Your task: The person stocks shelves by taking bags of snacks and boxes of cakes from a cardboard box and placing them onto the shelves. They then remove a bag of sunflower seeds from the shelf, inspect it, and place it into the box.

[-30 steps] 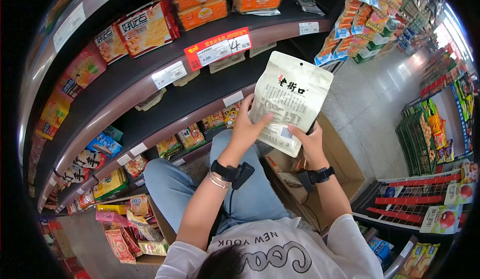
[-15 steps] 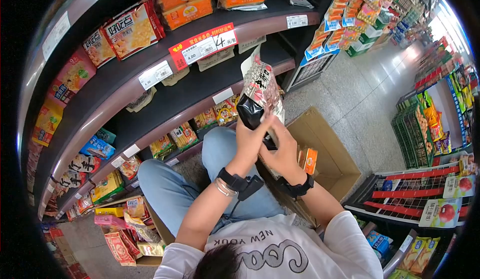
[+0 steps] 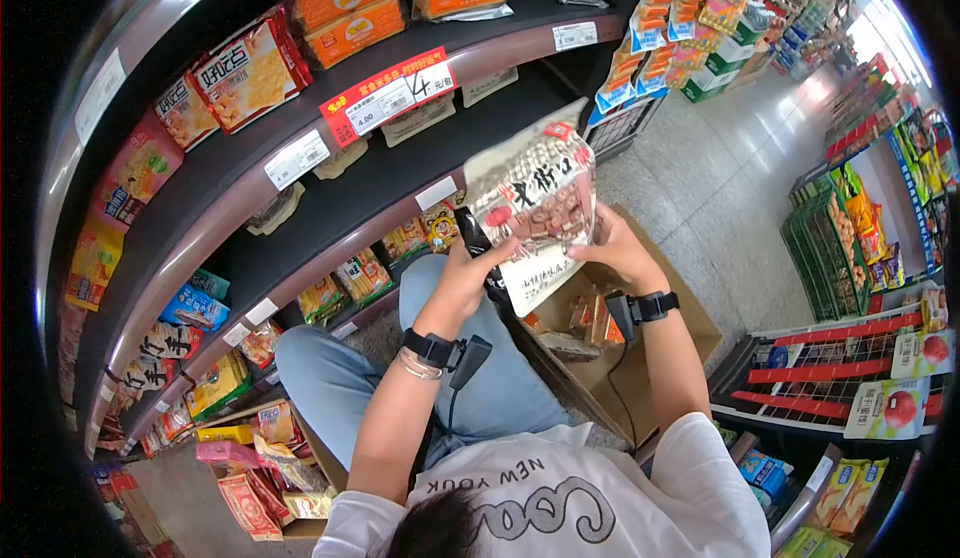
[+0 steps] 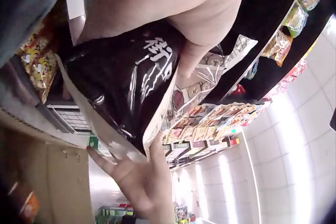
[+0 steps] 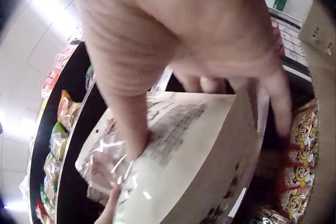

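Observation:
A cream and pinkish stand-up snack bag with large dark brand characters hangs tilted in both hands over the person's knee and an open carton. The left hand grips its left lower side, thumb over the front. At the lower right side the right hand holds it, thumb on the front face and other fingers behind. A glossy black panel of the snack bag with white characters faces the left wrist view. Its pale printed side fills the right wrist view, beneath the right hand.
The open cardboard carton beside the right knee contains orange-labelled packs. Curved dark shelves with packaged snacks run along the left and front. Another box of snacks stands at lower left. Green crates are across the aisle at right.
The snack bag was turned from its printed back, past its black panel, to its front. The right hand swung in beside the left, then back out to the bag's right side.

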A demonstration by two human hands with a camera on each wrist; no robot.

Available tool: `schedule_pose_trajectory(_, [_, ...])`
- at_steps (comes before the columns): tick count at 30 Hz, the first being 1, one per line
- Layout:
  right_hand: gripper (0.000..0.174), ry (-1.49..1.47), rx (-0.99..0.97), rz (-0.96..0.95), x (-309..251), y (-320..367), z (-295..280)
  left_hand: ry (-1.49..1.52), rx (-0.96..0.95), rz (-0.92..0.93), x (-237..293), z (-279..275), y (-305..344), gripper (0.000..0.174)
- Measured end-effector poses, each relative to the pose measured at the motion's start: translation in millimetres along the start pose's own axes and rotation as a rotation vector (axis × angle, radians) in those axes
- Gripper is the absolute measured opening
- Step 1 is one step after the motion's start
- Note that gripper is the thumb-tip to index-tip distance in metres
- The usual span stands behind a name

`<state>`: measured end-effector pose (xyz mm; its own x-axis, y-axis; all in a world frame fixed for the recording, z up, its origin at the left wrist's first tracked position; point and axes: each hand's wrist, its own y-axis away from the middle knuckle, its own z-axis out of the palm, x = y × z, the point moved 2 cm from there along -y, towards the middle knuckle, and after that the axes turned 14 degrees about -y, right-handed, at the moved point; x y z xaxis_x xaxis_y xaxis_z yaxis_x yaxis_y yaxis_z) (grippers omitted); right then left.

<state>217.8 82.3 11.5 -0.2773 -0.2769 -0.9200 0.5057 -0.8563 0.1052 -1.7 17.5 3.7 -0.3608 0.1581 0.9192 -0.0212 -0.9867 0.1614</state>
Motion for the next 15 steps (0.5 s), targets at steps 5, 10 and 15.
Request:
schedule_pose_trajectory(5, [0.090, 0.069, -0.082, 0.063, 1, 12, -16, -0.172, -0.150, -0.041, 3, -2, 4, 0.050])
schedule_pose_trajectory(10, [0.075, -0.019, -0.040, 0.018, 3, 17, 2, -0.272, -0.152, -0.020, 8, 1, 3, 0.051])
schedule_pose_trajectory(15, [0.070, -0.113, 0.028, -0.041, 16, 2, 13, -0.469, 0.050, 0.076, 21, -9, -7, 0.062])
